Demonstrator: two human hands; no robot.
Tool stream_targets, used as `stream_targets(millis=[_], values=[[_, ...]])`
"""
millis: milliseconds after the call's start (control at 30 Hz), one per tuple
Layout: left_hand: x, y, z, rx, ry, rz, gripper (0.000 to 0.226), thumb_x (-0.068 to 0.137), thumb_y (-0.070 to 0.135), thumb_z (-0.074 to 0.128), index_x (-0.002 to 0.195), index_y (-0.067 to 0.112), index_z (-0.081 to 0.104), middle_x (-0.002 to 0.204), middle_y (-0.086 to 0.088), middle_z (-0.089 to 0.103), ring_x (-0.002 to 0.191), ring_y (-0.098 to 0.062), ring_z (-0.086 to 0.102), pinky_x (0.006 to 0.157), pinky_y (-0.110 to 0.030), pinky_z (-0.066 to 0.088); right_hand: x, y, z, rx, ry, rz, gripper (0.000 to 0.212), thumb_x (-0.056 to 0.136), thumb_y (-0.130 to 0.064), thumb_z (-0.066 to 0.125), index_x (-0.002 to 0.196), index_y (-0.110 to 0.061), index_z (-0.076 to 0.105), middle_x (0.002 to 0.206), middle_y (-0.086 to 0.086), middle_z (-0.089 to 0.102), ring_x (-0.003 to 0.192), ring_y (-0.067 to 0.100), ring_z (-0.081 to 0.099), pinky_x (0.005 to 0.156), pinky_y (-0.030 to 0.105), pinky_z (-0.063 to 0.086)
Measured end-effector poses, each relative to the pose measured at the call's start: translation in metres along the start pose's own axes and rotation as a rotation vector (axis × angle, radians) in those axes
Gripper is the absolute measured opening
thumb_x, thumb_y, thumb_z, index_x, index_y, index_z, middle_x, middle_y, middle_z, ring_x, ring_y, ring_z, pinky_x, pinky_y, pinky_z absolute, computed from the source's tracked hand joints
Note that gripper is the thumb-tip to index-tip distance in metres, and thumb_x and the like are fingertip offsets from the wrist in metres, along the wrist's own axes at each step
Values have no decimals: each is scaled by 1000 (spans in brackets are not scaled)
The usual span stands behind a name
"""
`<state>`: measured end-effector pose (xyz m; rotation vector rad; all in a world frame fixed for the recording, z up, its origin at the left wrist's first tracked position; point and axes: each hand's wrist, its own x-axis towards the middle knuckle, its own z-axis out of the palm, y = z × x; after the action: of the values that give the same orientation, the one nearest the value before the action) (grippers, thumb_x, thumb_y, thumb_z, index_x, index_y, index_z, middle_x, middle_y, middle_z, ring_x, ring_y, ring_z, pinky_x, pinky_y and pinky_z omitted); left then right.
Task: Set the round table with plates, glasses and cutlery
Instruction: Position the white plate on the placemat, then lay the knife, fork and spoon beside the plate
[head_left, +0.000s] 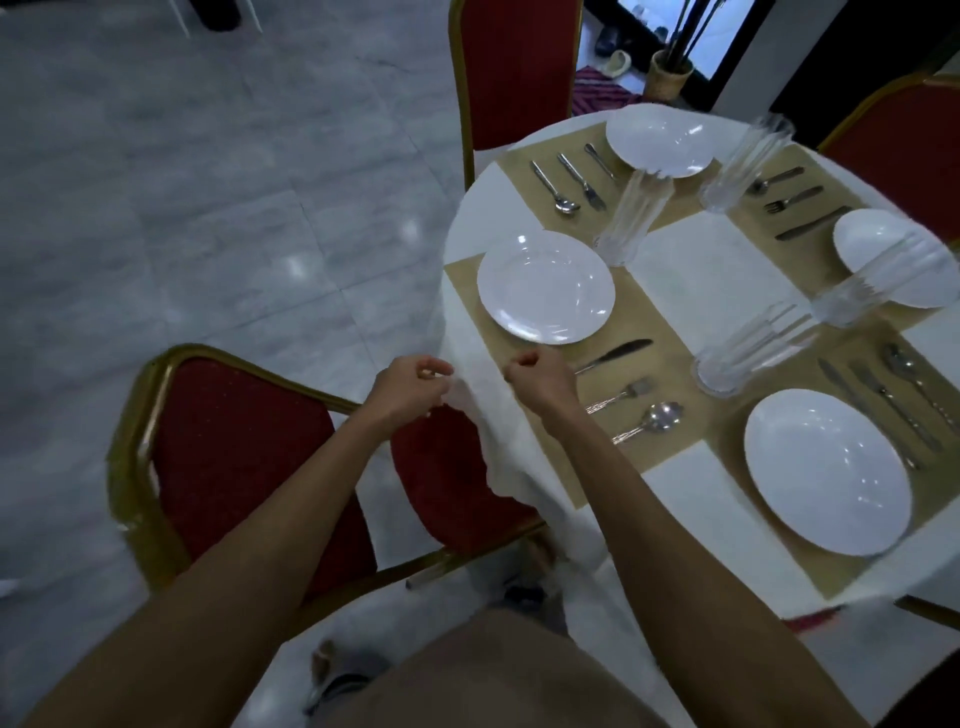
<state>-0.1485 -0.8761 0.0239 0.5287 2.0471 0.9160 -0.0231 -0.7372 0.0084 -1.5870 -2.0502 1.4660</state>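
The round table carries a white tablecloth (696, 280) with several tan placemats, white plates, clear ribbed glasses and sets of cutlery. Nearest me lie a white plate (545, 287), a knife (613, 355), a fork (621, 395) and a spoon (649, 422) on one placemat (644, 322). A glass (631, 218) stands beyond that plate. My left hand (410, 387) pinches the hanging edge of the tablecloth beside the table rim. My right hand (540, 376) grips the cloth at the table's edge, just left of the knife.
A red chair with a gold frame (244, 447) stands directly below my arms, partly under the draped cloth. Another red chair (514, 67) stands at the far side, a third (904, 150) at the right. Grey marble floor (208, 182) spreads to the left.
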Motion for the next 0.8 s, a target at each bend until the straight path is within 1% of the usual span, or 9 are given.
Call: stream_targets(millis=[67, 167, 233, 300, 433, 567, 633, 700, 800], values=[[-15, -16, -27, 49, -4, 48, 17, 88, 24, 62, 102, 24, 71, 92, -1, 71, 79, -17, 71, 63, -23, 56, -27, -9, 35, -11, 34, -11, 11, 78, -18, 64, 85, -16, 73, 89, 3, 73, 86, 20, 67, 77, 32, 54], [-37, -33, -72, 144, 3, 135, 20, 86, 24, 59, 100, 27, 73, 91, 2, 72, 77, -12, 68, 58, -12, 45, -62, -32, 91, -30, -14, -9, 12, 77, -20, 64, 83, -16, 73, 77, 3, 71, 70, 18, 67, 58, 25, 51], [-57, -43, -102, 179, 13, 153, 22, 84, 24, 60, 101, 27, 73, 96, 1, 73, 84, -12, 66, 65, -15, 44, -78, -45, 119, -48, -25, -21, 13, 72, -26, 63, 76, -16, 72, 72, 3, 71, 71, 24, 69, 62, 33, 55], [-66, -53, -127, 211, -1, 178, 22, 85, 23, 61, 102, 27, 73, 98, -1, 73, 89, -15, 68, 69, -18, 47, -89, -61, 141, -51, -39, -48, 17, 75, -25, 61, 73, -10, 70, 65, 4, 68, 65, 22, 66, 61, 35, 53], [-65, -66, -176, 268, -34, 228, 22, 90, 21, 58, 108, 22, 71, 102, -4, 71, 82, -15, 67, 57, -15, 43, -101, -81, 177, 4, -86, -40, 19, 84, -16, 60, 83, -1, 72, 67, 8, 66, 61, 19, 60, 55, 30, 46], [-48, -60, -207, 269, -39, 270, 22, 91, 25, 61, 111, 23, 70, 103, -3, 69, 89, -16, 64, 66, -22, 48, -94, -109, 207, 88, -86, -57, 17, 85, -15, 63, 86, -2, 74, 77, 12, 70, 62, 17, 59, 54, 29, 45], [-34, -58, -214, 249, -83, 267, 23, 89, 29, 62, 111, 26, 69, 104, -1, 70, 95, -16, 65, 78, -32, 56, -86, -115, 217, 139, -72, -52, 14, 86, -20, 65, 87, -10, 74, 83, 11, 73, 68, 18, 64, 60, 34, 51], [-14, -57, -218, 262, -139, 291, 24, 88, 31, 63, 111, 26, 68, 107, -3, 70, 99, -18, 65, 86, -40, 58, -76, -118, 224, 175, -48, -43, 11, 87, -20, 64, 85, -13, 73, 84, 10, 72, 72, 18, 66, 66, 35, 54], [20, -50, -227, 296, -214, 319, 32, 89, 33, 63, 119, 25, 65, 110, -4, 68, 100, -19, 65, 87, -41, 57, -59, -122, 226, 198, 4, -1, 13, 90, -15, 60, 91, -10, 72, 81, 1, 69, 66, 11, 61, 55, 21, 47]])
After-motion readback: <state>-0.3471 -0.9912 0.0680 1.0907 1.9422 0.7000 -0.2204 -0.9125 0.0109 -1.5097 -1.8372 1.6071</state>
